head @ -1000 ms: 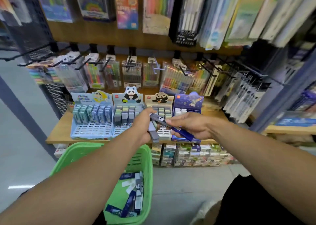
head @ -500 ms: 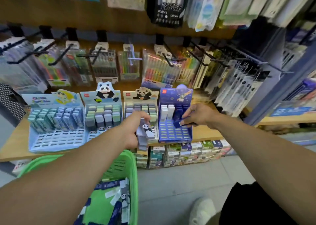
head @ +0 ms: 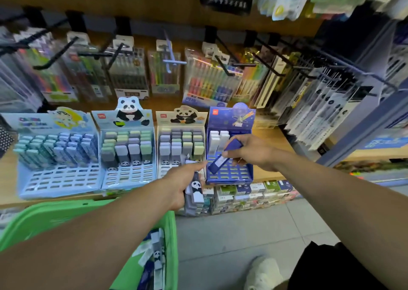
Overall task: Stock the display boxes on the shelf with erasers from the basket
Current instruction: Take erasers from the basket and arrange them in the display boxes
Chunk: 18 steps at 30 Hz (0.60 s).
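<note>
The right hand pinches a dark blue eraser between thumb and fingers, holding it tilted over the slotted tray of the dark blue display box, which stands at the right end of the row on the wooden shelf; two white erasers stand upright in that box's back left corner; the left hand grips a small stack of panda erasers with its fingers curled round them, just in front of the shelf's front edge, with one finger stretched toward the blue box; three more display boxes sit to the left along the shelf, the two panda boxes partly filled with grey and green erasers, the light blue box at the left end partly filled as well; the green basket hangs below the left forearm, with loose erasers lying inside; packs of pens hang on hooks behind the boxes.
</note>
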Motion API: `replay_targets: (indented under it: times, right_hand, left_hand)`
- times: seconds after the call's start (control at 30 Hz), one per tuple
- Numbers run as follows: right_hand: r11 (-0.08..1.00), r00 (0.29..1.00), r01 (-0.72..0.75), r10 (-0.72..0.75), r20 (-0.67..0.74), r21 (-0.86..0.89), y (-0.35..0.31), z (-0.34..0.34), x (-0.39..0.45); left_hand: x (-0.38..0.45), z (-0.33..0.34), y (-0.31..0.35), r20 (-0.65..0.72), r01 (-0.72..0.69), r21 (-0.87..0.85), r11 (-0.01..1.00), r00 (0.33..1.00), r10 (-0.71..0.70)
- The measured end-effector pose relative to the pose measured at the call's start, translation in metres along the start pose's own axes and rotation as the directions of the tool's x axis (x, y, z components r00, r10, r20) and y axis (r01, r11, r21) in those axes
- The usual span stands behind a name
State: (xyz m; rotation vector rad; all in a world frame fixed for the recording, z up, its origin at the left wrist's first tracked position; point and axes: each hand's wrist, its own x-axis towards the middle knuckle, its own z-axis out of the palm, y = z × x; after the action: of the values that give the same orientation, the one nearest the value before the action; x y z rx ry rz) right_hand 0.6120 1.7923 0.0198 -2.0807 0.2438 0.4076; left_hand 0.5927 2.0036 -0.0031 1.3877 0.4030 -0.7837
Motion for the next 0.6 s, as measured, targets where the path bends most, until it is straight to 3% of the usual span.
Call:
replay_targets:
  times: [0.23,0.43,0.5,0.6]
  right_hand:
    - [0.978,0.992,0.113,-0.122,0.043,0.175,-0.03,0.025,-0.006]
    - [0.932,0.99,0.005,-0.057,0.132,0.363,-0.023,0.016,-0.006]
    - [0.952,0.998,-0.001,-0.017,0.056,0.305,-0.017,0.009,-0.003]
    - [0.997,0.989,0.005,0.006,-0.148,0.071,-0.003,-0.001,0.0]
  left_hand:
    - [0.001,-0.001,0.006,0.023,-0.045,-0.031,0.998,0.999,0.046]
    - [-0.006,-0.001,0.01,-0.012,-0.011,-0.028,1.0,1.0,0.01]
    - [-0.009,-0.003,0.011,-0.006,0.011,-0.017,1.0,1.0,-0.011]
    - [-0.009,-0.004,0.012,0.02,0.036,-0.019,0.999,0.999,-0.035]
